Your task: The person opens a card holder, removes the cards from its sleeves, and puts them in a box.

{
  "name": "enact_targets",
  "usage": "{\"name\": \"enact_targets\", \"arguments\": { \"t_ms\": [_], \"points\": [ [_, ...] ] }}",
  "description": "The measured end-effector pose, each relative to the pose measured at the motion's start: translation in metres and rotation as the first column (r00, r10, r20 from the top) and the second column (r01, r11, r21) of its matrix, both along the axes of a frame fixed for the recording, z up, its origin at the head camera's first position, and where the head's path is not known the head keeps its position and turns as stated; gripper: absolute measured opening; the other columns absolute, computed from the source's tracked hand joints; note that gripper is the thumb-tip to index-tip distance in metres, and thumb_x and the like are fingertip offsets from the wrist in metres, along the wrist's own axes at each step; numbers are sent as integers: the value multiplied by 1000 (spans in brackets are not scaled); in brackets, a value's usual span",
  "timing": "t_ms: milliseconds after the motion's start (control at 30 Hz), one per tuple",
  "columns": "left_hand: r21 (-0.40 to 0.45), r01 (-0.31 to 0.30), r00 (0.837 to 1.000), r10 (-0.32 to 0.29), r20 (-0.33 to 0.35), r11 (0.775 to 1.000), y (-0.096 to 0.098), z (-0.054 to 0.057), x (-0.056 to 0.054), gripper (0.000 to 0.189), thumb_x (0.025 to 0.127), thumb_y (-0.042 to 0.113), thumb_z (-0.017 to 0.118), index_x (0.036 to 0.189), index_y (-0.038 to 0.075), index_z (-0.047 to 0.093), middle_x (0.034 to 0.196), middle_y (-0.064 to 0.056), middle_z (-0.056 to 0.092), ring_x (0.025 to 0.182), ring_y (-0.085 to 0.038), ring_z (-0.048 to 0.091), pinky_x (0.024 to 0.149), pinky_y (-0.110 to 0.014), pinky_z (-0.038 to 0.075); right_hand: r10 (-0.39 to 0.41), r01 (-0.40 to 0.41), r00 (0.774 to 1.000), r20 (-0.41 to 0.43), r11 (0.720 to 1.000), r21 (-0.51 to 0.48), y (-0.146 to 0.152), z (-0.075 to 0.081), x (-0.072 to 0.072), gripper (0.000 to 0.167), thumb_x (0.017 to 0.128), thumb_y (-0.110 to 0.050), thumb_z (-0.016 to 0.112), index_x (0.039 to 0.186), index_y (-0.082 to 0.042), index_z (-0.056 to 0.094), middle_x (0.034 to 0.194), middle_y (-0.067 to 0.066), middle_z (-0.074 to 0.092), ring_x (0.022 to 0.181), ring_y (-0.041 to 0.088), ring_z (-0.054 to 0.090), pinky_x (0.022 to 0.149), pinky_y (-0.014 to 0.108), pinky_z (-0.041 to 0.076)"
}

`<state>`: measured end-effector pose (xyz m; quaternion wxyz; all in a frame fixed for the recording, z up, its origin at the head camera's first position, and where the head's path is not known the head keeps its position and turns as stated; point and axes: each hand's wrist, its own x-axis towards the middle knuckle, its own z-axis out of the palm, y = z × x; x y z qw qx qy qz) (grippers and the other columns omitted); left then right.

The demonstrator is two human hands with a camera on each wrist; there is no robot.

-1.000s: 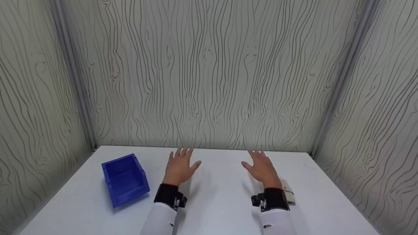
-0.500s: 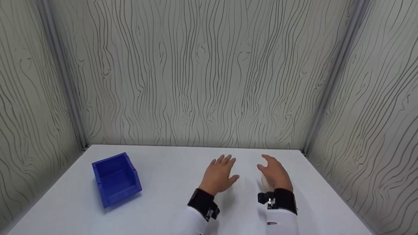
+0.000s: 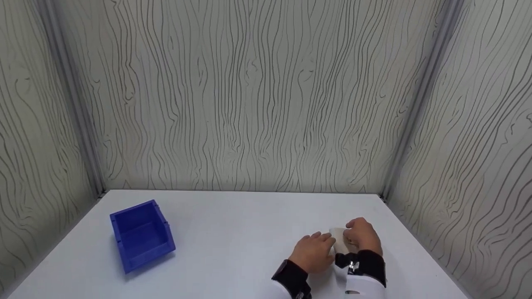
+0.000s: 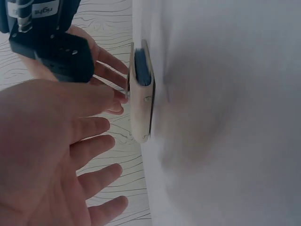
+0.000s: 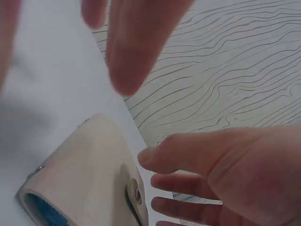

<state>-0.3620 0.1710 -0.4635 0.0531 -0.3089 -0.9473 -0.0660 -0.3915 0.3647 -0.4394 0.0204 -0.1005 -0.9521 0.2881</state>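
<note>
A cream leather case [image 3: 339,240] with a strap and metal snap lies on the white table between my hands, partly covered in the head view. Something blue [image 4: 142,66] shows inside its end. My left hand [image 3: 311,253] is at the case's left side, fingers spread and fingertips right at its edge; in the left wrist view they hold nothing. My right hand [image 3: 365,236] hangs over the right side, fingers loosely bent, thumb and fingertips close by the snap [image 5: 137,194] in the right wrist view. Fingers of my left hand [image 5: 136,47] reach in at the top there.
An open blue plastic bin [image 3: 143,238] stands at the left of the white table [image 3: 232,232]. Panels with a wood-grain line pattern [image 3: 249,104] enclose the back and both sides. Each wrist wears a black camera band [image 3: 368,268].
My left hand has crossed to the right, up to the case. My right hand has drawn back and bent its fingers over it. The view has turned slightly right.
</note>
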Motion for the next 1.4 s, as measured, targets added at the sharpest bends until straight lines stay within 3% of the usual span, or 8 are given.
{"name": "enact_targets", "arguments": {
  "t_ms": [233, 533, 967, 1167, 1400],
  "points": [
    [-30, -23, 998, 24, 56, 999, 1, -9, 0, 53, 100, 49, 75, 150, 35, 61, 159, 20, 59, 142, -5, 62, 115, -31, 55, 11, -9, 999, 48, 999, -51, 3, -3, 1, 42, 90, -7, 71, 128, 11, 68, 127, 34, 70, 108, 40, 68, 98, 57, 57],
    [-18, -63, 991, 64, 116, 998, -4, -7, 1, 52, 98, 48, 77, 147, 37, 63, 155, 21, 61, 130, -8, 70, 107, -28, 58, -13, 19, 997, 79, 997, -79, 7, -6, -3, 45, 93, -10, 76, 132, 9, 66, 135, 38, 65, 114, 43, 67, 103, 59, 56],
    [34, -69, 988, 64, 143, 997, -20, -1, -7, 50, 99, 47, 76, 146, 35, 65, 148, 18, 68, 130, -5, 70, 108, -28, 57, 2, 3, 992, 128, 999, -42, -2, 0, -6, 48, 94, -15, 80, 132, 9, 64, 125, 33, 68, 101, 37, 67, 84, 44, 58],
    [86, -75, 989, 63, 134, 994, -35, -1, -11, 44, 99, 43, 76, 140, 31, 70, 136, 14, 75, 121, -7, 73, 103, -29, 59, 38, -35, 991, 124, 999, -26, -19, 3, -10, 45, 92, -14, 82, 127, 9, 65, 121, 31, 70, 101, 36, 66, 87, 46, 58],
    [174, -107, 981, 75, 178, 979, -58, 0, -21, 41, 100, 37, 75, 138, 24, 72, 124, 6, 78, 112, -11, 73, 100, -32, 60, 87, -90, 989, 123, 996, 24, -53, 5, -16, 41, 91, -11, 84, 123, 9, 67, 113, 26, 72, 96, 33, 66, 85, 44, 59]
  ]
}}
